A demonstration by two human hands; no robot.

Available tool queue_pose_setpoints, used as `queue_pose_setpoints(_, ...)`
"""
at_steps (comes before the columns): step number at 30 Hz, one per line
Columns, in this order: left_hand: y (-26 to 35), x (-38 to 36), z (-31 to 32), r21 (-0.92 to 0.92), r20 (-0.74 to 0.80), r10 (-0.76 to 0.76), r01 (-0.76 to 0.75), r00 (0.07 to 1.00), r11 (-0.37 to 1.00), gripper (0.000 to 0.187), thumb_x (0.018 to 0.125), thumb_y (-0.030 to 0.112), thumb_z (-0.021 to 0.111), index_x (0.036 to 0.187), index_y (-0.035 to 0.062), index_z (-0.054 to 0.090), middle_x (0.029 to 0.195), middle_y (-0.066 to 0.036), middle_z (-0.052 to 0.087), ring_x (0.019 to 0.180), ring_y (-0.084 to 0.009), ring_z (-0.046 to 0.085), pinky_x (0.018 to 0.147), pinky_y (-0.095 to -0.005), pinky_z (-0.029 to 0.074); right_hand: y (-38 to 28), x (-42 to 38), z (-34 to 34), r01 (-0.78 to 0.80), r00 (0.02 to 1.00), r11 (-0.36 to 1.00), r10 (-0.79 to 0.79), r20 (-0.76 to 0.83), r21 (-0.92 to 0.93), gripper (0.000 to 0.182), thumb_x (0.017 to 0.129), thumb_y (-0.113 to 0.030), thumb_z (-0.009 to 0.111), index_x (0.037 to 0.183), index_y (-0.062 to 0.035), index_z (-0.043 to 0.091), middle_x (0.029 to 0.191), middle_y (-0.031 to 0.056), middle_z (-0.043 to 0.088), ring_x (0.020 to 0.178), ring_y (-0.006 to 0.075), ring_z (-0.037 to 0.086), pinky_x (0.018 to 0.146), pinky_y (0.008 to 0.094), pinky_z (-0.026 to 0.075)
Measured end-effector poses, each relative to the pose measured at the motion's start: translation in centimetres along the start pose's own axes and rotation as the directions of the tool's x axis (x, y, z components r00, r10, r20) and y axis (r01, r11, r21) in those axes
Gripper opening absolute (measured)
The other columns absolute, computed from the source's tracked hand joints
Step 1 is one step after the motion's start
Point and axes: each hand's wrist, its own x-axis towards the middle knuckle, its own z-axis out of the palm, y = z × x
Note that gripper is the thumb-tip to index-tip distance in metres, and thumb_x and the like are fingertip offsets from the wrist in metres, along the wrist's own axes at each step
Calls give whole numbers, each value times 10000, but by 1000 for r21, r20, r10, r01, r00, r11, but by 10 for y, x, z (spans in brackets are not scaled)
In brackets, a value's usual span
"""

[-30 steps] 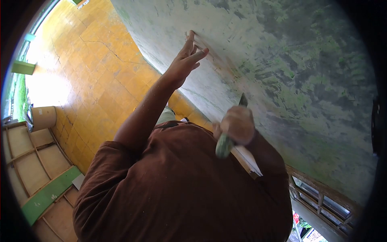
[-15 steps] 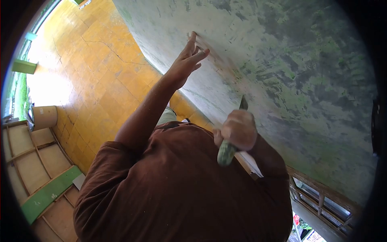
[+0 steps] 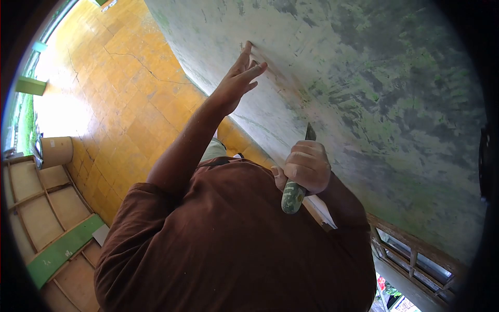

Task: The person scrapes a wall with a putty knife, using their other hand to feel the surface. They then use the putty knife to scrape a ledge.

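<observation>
My left hand [image 3: 239, 80] leans on the patchy grey-green wall [image 3: 364, 93], fingers spread and holding nothing. In my right hand [image 3: 307, 165], a fist is wrapped round a scraper [image 3: 292, 198] with a worn pale green handle. The handle's rounded end sticks out below the fist, and a short dark metal blade points up towards the wall. Whether the blade tip touches the wall I cannot tell. Around the blade and up towards my left hand, the wall shows scuffed, brownish and pale marks.
Yellow, cracked floor tiles [image 3: 125, 88] stretch out at the left. A round tan container [image 3: 56, 152] stands near the left edge, above a wooden panel with a green board [image 3: 65, 250]. At the lower right is a wooden window frame [image 3: 413, 260].
My right hand has shifted very slightly left with the scraper and now looks sharp instead of blurred. My left hand stays nearly in place on the wall.
</observation>
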Motion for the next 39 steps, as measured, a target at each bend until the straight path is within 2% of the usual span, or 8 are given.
queue_pose_setpoints(3, -3, 0, -1, -26, 22, 4, -3, 1000, 1000, 970, 899, 387, 600, 1494, 93, -108, 1551, -244, -1, 1445, -353, 16, 1113, -526, 159, 30, -10, -1, -105, 994, 993, 103, -36, -50, 280, 622, 47, 696, 628, -113, 466, 521, 11, 432, 391, 169, 448, 371, 292, 349)
queue_pose_setpoints(8, 2, -2, 0, -3, 11, -25, 25, 1000, 1000, 859, 942, 334, 543, 1506, 142, -75, 1563, -176, -107, 1448, -323, 53, 1115, -490, 220, 1, 0, -2, 57, 997, 998, -56, 53, -28, 288, 634, 54, 710, 635, -111, 473, 524, 12, 423, 401, 179, 458, 381, 306, 348)
queue_pose_setpoints(11, -2, 0, -1, -5, 19, -24, 24, 1000, 1000, 857, 944, 334, 541, 1506, 140, -77, 1563, -175, -106, 1448, -322, 53, 1116, -491, 215, 32, -16, -4, -99, 995, 995, 98, -8, -24, 288, 605, 43, 684, 618, -124, 450, 522, 0, 416, 401, 165, 450, 373, 291, 346)
queue_pose_setpoints(16, 2, -1, 0, -23, 13, -6, 6, 1000, 1000, 956, 907, 385, 587, 1493, 92, -109, 1557, -219, -63, 1444, -358, 9, 1117, -527, 142, -1, 2, -3, 53, 997, 998, -51, 51, -37, 288, 648, 62, 693, 624, -103, 458, 531, 16, 426, 403, 186, 458, 385, 321, 343)
queue_pose_setpoints(20, 1, -2, 2, -22, 25, -13, 13, 1000, 1000, 953, 909, 389, 583, 1493, 92, -109, 1555, -223, -69, 1444, -359, 10, 1118, -523, 149, 21, -3, -3, -52, 997, 994, 58, 58, -94, 257, 622, 49, 674, 630, -103, 466, 521, 13, 436, 398, 173, 455, 368, 302, 338)
queue_pose_setpoints(27, 2, -3, 1, -26, 18, -19, 20, 1000, 999, 860, 938, 358, 541, 1508, 139, -66, 1560, -179, -124, 1450, -322, 16, 1118, -499, 200, 28, -8, -5, -52, 998, 998, 51, 29, 20, 281, 627, 53, 671, 604, -112, 445, 517, 15, 430, 381, 180, 443, 360, 305, 330)
queue_pose_setpoints(32, 4, -3, 0, -17, 19, -16, 16, 1000, 1000, 860, 940, 353, 537, 1507, 136, -71, 1559, -178, -129, 1450, -318, 2, 1116, -496, 204, 1, -5, -6, -30, 996, 990, 41, 81, -135, 271, 647, -10, 713, 629, -115, 464, 528, 18, 419, 407, 194, 462, 381, 346, 345)
queue_pose_setpoints(39, 3, -1, -1, -16, 18, -39, 40, 999, 999, 859, 944, 351, 533, 1505, 138, -81, 1558, -178, -137, 1449, -322, 11, 1112, -491, 215, 3, -10, -4, 21, 999, 998, -18, 46, -66, 249, 657, -31, 721, 656, -114, 487, 528, 16, 412, 400, 192, 455, 378, 353, 344)
